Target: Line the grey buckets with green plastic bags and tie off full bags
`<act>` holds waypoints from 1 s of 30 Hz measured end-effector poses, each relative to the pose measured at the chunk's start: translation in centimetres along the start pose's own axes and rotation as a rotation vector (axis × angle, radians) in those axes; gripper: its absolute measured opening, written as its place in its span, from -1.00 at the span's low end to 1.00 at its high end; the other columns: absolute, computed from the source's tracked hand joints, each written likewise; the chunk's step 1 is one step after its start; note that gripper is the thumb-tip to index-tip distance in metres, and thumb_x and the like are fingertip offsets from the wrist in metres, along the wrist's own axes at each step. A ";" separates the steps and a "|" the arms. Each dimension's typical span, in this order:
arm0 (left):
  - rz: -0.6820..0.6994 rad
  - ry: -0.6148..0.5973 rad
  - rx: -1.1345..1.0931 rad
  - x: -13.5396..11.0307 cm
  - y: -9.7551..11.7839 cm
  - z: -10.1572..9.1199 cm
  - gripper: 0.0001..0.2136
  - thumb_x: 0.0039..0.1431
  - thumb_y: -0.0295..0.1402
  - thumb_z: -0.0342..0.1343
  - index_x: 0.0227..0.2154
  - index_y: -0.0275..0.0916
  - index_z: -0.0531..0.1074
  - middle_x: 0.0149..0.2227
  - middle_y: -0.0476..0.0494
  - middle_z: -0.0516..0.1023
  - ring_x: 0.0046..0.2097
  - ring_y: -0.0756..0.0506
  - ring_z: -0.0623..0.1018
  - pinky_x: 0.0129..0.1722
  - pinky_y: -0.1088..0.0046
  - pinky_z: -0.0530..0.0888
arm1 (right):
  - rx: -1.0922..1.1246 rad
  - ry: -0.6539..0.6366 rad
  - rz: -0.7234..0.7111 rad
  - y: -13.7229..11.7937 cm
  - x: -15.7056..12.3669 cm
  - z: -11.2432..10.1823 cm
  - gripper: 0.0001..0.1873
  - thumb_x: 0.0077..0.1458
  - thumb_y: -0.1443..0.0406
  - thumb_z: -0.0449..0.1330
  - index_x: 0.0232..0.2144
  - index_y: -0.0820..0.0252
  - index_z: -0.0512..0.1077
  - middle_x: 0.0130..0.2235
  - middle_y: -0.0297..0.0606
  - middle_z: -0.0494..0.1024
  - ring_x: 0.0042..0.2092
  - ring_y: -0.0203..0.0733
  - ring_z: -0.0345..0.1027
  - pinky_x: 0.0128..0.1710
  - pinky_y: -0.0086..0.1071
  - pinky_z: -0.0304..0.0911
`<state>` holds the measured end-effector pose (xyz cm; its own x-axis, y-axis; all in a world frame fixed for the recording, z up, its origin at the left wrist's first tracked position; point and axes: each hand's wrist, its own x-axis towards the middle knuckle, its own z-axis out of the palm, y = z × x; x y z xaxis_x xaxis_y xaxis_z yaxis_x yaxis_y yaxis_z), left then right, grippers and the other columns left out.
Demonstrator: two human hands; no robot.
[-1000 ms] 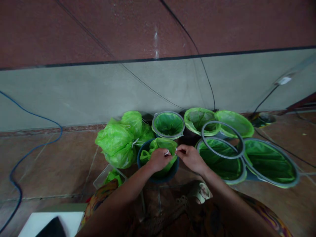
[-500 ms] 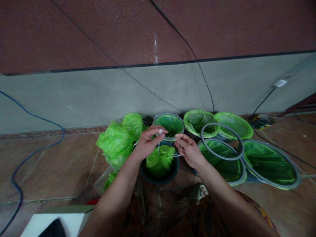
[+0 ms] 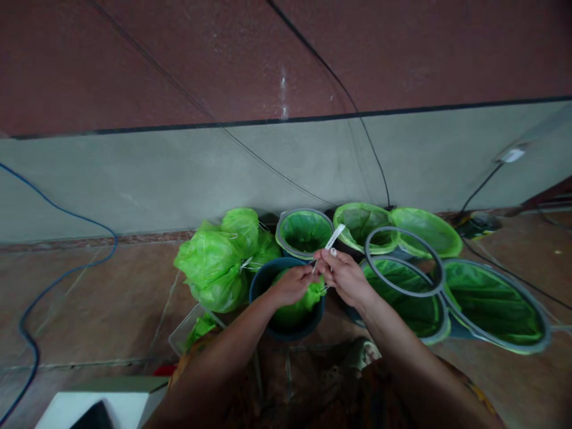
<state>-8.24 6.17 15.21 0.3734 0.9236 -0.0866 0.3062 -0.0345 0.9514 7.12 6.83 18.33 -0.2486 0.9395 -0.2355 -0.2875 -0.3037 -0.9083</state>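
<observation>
A green mesh-like bag point(image 3: 294, 311) sits in a dark blue bucket point(image 3: 252, 292), its gathered neck rising at the right. Over it, my left hand point(image 3: 291, 286) is closed, fingertips pinching the thin white drawstring near my right hand. My right hand point(image 3: 345, 275) is closed too, and the drawstring's flat white end point(image 3: 335, 236) sticks up above its fingers. Both hands almost meet at the bag's neck, so the fingertips and any knot are partly hidden.
Tied green bags point(image 3: 210, 262) are heaped on the left. A clear plastic box point(image 3: 179, 333) and a white box point(image 3: 116, 405) stand nearer. Green-lined buckets point(image 3: 308, 232) line the wall and right side; a loose grey ring point(image 3: 370, 262) lies across them. Cables point(image 3: 313, 50) hang down the wall.
My left hand has dropped from above the bucket and moved right, beside my right hand. The white drawstring's end now stands up from my right hand. The bag's neck has shifted right.
</observation>
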 end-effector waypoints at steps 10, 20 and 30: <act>-0.237 0.035 0.102 0.4 -1.0 1.4 -0.75 0.13 -0.37 -0.04 -0.59 -0.29 0.44 -0.67 0.04 0.31 -0.61 0.05 0.26 -0.55 0.52 0.21 | 0.146 0.186 -0.138 -1.3 -0.5 0.2 -0.62 0.00 0.08 0.25 -0.18 0.14 0.37 -0.61 -0.50 0.32 -0.67 -0.49 -0.12 -0.72 -0.55 -0.22; -0.062 -0.336 0.251 -1.0 2.2 2.7 -0.81 0.08 -0.34 0.04 -0.48 -0.24 0.56 -0.57 0.02 0.48 -0.50 0.03 0.40 -0.49 0.57 0.26 | 0.165 0.119 -0.085 0.0 1.4 -0.3 -0.65 0.06 0.04 0.19 -0.20 0.12 0.37 -0.52 -0.44 0.39 -0.62 -0.45 0.01 -0.66 -0.54 -0.03; -0.259 0.128 0.193 0.2 0.3 -1.8 -0.64 0.15 -0.26 -0.07 -0.61 -0.31 0.49 -0.63 -0.02 0.43 -0.53 0.02 0.36 -0.47 0.51 0.26 | -0.815 -0.089 -0.099 2.5 0.3 -1.7 -0.62 0.07 0.07 0.12 -0.63 0.18 0.31 -0.62 -0.42 0.25 -0.54 -0.36 0.08 -0.50 -0.43 -0.01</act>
<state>-9.68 7.07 16.03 0.1523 0.9513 -0.2680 0.5409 0.1467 0.8282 7.89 6.66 15.34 -0.3397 0.9295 -0.1436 0.4407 0.0224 -0.8974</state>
